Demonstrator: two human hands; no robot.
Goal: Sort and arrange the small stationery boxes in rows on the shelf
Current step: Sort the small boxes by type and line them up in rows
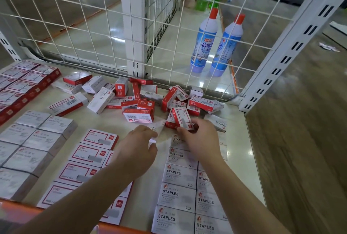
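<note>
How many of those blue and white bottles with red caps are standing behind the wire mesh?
2: the left bottle and the right bottle stand side by side on the floor behind the wire mesh. None seem hidden.

Loose boxes (139, 100) behind rows (176, 194)

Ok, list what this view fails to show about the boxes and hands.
- Head view: the white box in the left hand is motion-blurred, print unreadable.
- The right hand covers the staples rows beneath it.
- The bottom edge cuts off the nearest boxes.
</note>
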